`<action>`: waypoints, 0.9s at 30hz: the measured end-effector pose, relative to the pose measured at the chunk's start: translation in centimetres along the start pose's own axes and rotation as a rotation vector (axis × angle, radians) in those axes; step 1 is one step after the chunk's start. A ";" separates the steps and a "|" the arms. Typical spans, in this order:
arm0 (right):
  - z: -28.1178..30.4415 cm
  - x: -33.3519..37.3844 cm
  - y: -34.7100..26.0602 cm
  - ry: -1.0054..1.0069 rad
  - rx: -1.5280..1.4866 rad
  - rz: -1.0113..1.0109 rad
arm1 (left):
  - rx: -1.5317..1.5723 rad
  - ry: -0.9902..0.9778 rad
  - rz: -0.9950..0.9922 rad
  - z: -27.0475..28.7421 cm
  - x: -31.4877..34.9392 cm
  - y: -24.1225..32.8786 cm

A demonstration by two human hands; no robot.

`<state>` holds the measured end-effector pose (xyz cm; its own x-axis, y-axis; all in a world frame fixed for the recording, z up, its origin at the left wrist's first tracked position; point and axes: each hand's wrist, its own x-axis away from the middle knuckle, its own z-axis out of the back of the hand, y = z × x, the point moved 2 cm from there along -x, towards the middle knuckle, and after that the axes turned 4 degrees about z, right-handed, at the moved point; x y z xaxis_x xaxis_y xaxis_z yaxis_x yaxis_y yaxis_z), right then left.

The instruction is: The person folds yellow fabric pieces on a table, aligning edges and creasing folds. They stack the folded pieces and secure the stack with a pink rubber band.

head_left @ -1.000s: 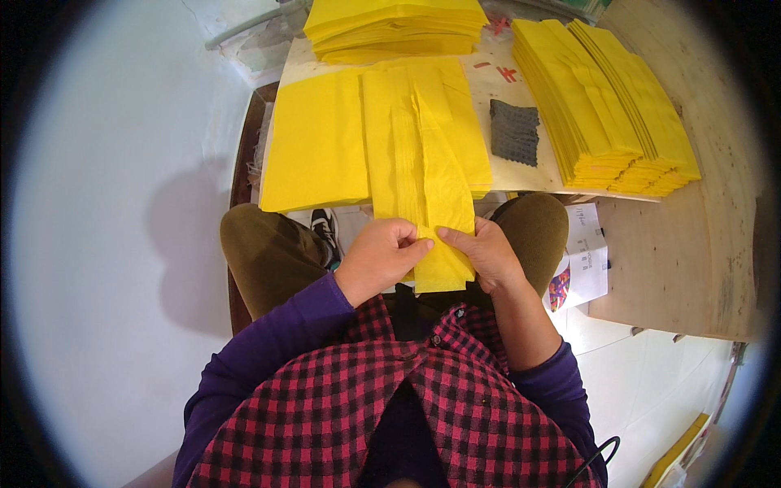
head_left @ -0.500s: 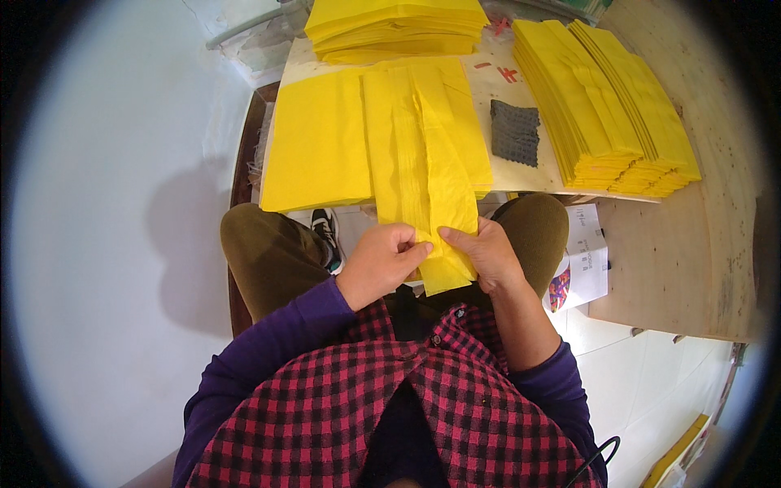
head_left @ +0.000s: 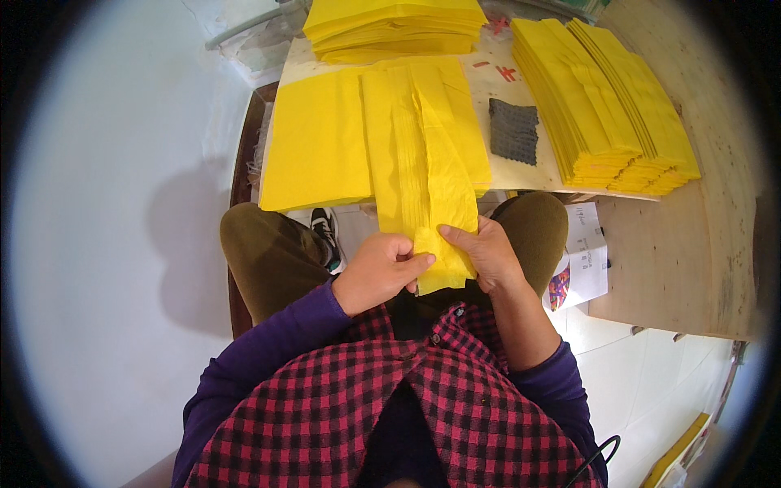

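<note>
A long folded bundle of thin yellow sheets [head_left: 399, 154], paper or cloth I cannot tell, lies over a flat yellow stack [head_left: 313, 138] and hangs past the table's near edge toward my lap. My left hand [head_left: 381, 268] grips the left side of the bundle's near end, its thumb on top. On the right side of that end my right hand [head_left: 493, 255] pinches the layers, thumb on top, fingers hidden beneath. A loose top layer slants across the bundle toward the right hand.
On the table [head_left: 482, 80] lies a crinkled dark grey cloth [head_left: 513, 132]. Folded yellow stacks [head_left: 582, 114] stand on the right, another yellow stack [head_left: 394, 34] at the back. A wooden panel [head_left: 683, 276] bounds the right. My knees are under the table's front edge.
My left thumb has shifted slightly down along the bundle's near end, and the end flap now lies wider and flatter. The right hand stays nearly still.
</note>
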<state>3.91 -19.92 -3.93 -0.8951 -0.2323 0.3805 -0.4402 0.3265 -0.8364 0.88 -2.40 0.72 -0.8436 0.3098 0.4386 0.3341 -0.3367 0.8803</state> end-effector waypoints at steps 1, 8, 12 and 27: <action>0.0 0.0 0.0 0.003 -0.002 -0.005 | 0.036 -0.006 0.035 0.0 0.0 0.0; -0.1 0.1 -0.1 0.013 0.001 -0.003 | -0.023 -0.135 0.074 -0.3 0.0 -0.6; -0.2 0.2 -0.1 0.013 -0.006 0.000 | 0.015 -0.162 0.100 -0.2 0.2 -0.7; -0.5 0.3 -0.1 -0.007 -0.024 0.030 | 0.208 -0.309 0.122 -2.0 0.3 -1.4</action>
<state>3.59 -19.52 -3.54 -0.9074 -0.2282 0.3528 -0.4150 0.3551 -0.8377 -0.71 -3.59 -0.71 -0.6365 0.5429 0.5479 0.5287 -0.2101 0.8224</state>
